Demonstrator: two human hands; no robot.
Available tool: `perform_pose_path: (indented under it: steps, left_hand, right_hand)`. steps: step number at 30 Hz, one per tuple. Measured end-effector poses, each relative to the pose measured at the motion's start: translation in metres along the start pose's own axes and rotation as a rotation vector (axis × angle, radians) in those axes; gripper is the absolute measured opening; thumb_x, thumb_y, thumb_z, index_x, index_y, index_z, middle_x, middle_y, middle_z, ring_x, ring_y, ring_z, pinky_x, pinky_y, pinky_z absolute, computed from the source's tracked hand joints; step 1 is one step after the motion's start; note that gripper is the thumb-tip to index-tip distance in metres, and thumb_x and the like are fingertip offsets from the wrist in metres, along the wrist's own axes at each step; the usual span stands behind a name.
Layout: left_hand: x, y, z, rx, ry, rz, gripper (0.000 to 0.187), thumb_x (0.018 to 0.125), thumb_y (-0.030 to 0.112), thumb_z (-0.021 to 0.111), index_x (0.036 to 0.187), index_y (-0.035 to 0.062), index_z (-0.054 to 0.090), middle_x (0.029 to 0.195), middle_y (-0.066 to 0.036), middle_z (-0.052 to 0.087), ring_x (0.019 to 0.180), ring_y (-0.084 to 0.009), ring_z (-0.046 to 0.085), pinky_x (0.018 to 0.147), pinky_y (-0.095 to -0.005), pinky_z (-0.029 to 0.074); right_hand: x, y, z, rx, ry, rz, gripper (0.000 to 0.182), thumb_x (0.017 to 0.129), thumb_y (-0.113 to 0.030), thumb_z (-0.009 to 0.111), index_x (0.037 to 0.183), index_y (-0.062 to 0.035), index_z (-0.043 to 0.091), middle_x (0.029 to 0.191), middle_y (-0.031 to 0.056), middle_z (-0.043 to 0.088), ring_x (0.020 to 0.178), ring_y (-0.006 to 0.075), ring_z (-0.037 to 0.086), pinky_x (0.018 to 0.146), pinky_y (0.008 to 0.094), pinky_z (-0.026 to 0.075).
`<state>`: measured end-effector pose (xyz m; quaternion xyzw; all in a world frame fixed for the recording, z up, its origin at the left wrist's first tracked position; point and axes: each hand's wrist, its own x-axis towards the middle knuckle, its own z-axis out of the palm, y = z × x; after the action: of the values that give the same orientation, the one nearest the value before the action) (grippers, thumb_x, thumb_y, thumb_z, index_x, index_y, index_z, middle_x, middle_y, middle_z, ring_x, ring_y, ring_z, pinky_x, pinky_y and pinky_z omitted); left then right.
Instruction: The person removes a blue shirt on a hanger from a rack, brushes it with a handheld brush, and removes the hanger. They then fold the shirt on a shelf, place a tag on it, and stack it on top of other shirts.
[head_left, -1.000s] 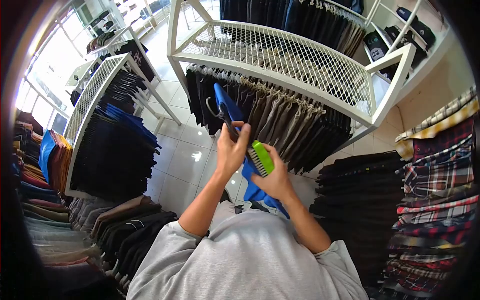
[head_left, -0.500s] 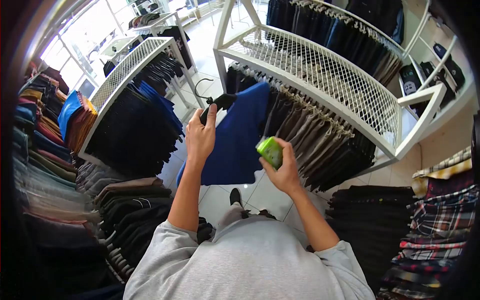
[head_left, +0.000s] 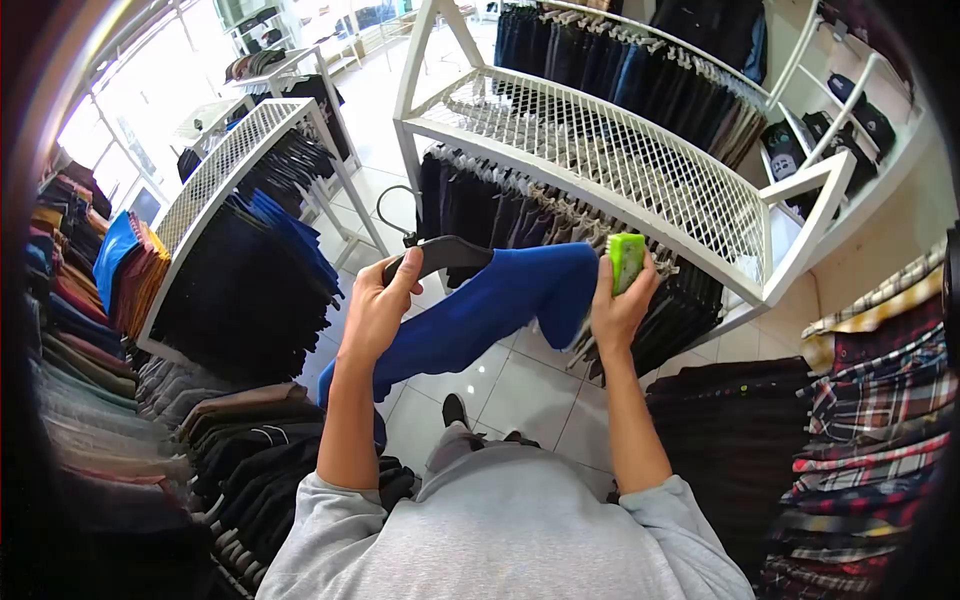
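Observation:
A black hanger (head_left: 455,254) with a metal hook is pinched in my left hand (head_left: 378,308), thumb on its top. From the hanger a blue garment (head_left: 470,308) stretches rightward, its right end lifted and folding down. My right hand (head_left: 622,305) is closed round a bright green brush-like object (head_left: 627,262), held upright beside the garment's right end. Whether the right fingers also touch the cloth is hidden.
A white mesh-topped rack (head_left: 600,130) with hanging trousers stands ahead. Another mesh rack (head_left: 235,140) with dark clothes is at left. Folded plaid shirts (head_left: 870,450) lie at right, beside a black clothing stack (head_left: 730,440). Tiled floor (head_left: 540,390) shows below.
My right hand has moved right and up with the green object, now upright. The garment is spread to the right instead of hanging down. My left hand has shifted slightly left and down.

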<state>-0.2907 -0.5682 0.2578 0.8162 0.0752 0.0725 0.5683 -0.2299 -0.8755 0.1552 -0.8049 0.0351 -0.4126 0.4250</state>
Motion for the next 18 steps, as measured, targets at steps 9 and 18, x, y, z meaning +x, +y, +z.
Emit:
perform_pose_path:
  steps: [9, 18]
  left_hand:
    - [0.010, 0.027, 0.054, -0.072, -0.267, 0.061, 0.061, 0.100, 0.060, 0.058, 0.074, 0.0050, 0.064, 0.057, 0.005, 0.045, 0.053, -0.0045, 0.041, 0.049, -0.0253, 0.028]
    - [0.010, 0.021, 0.086, -0.094, -0.347, 0.102, 0.060, 0.101, 0.058, 0.058, 0.075, 0.0039, 0.063, 0.060, 0.005, 0.047, 0.056, -0.0039, 0.041, 0.050, -0.0250, 0.031]
  right_hand:
    - [-0.023, -0.021, -0.038, -0.104, -0.027, -0.329, 0.075, 0.089, -0.037, 0.078, 0.146, 0.0001, 0.046, 0.121, 0.0223, 0.055, 0.110, 0.0385, 0.060, 0.089, 0.0453, 0.054]
    - [-0.030, 0.007, -0.103, -0.216, 0.243, -0.027, 0.067, 0.093, -0.035, 0.075, 0.144, -0.0012, 0.047, 0.122, 0.0228, 0.052, 0.112, 0.0397, 0.057, 0.093, 0.0465, 0.049]
